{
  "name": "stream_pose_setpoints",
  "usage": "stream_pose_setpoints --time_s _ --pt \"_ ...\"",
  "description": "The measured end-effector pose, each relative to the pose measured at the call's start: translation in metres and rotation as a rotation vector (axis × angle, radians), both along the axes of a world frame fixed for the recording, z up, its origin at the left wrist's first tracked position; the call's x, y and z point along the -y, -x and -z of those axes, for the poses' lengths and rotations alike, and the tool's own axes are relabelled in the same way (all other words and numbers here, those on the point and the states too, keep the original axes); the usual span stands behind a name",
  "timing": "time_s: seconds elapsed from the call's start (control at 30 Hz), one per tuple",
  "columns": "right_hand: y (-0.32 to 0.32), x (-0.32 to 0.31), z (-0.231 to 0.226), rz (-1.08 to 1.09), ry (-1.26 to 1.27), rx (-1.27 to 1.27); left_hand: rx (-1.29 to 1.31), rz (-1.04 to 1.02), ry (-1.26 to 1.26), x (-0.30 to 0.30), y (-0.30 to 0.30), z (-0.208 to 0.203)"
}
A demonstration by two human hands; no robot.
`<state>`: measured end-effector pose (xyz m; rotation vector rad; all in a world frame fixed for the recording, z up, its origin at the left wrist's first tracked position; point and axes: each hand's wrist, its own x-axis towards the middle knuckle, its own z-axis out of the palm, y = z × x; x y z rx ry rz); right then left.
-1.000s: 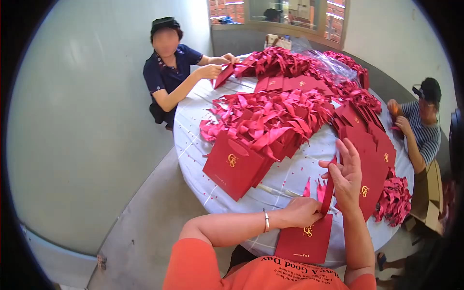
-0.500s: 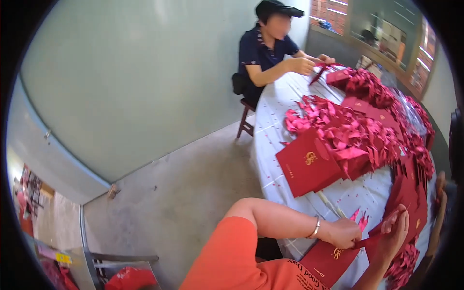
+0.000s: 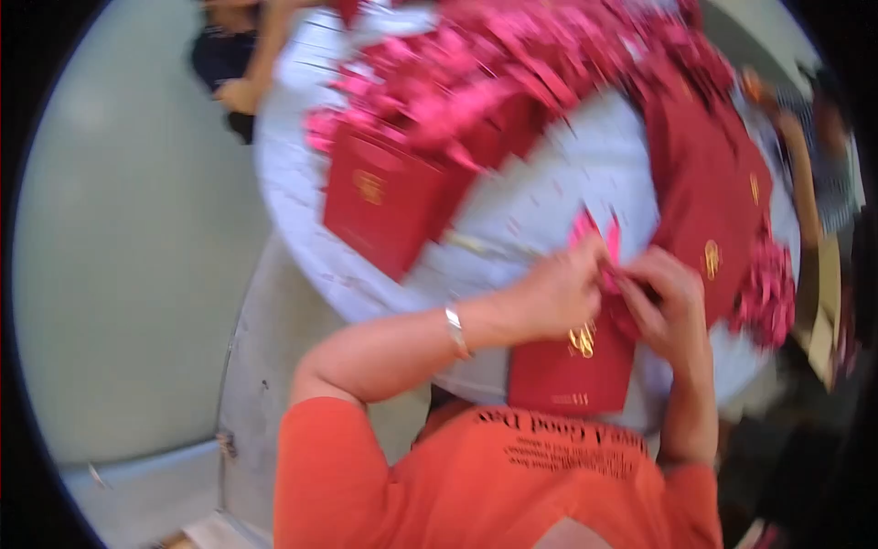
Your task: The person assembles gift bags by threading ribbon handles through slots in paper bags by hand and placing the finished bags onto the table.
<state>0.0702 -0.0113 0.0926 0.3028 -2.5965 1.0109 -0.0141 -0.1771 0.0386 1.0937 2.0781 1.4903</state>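
Both my hands meet over a red paper bag (image 3: 572,375) with a gold emblem that lies flat at the near edge of the round white table (image 3: 540,210). My left hand (image 3: 567,291), with a silver bracelet on the wrist, pinches a pink ribbon (image 3: 599,240) that sticks up between the hands. My right hand (image 3: 666,306) is closed on the same ribbon at the bag's top edge. The picture is blurred, so the fingers' exact hold is unclear.
Another red bag (image 3: 389,197) lies to the left, and a stack of red bags (image 3: 722,183) lies to the right. A heap of pink ribbons (image 3: 512,82) covers the table's far half. One person (image 3: 229,64) sits at the far left, another (image 3: 805,156) at the right.
The view has swung back right and downward over the table. My hands have closed together on the ribbon above the bag in front of me.
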Motion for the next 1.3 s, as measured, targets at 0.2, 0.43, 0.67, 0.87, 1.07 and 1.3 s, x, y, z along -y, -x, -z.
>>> stream_pose_setpoints --time_s 0.2,0.43,0.67,0.87,1.07,1.3 --pt "0.001 -0.005 0.029 -0.012 0.03 -0.029 0.23 0.124 0.039 0.008 0.007 -0.014" --pt "-0.002 -0.013 0.025 -0.06 0.136 0.033 -0.015 0.25 0.191 0.02 0.024 -0.049" --pt "-0.002 -0.017 0.022 -0.08 0.127 0.07 0.219 0.341 0.309 0.041 0.042 -0.067" --pt "-0.004 -0.018 0.023 -0.083 0.179 0.138 0.555 0.386 0.421 0.041 0.046 -0.056" --pt "0.001 -0.018 0.022 -0.097 0.203 0.137 0.759 0.376 0.423 0.037 0.049 -0.047" --pt "-0.01 0.004 0.019 -0.093 -0.027 -0.199 0.702 0.309 0.464 0.035 0.045 -0.049"
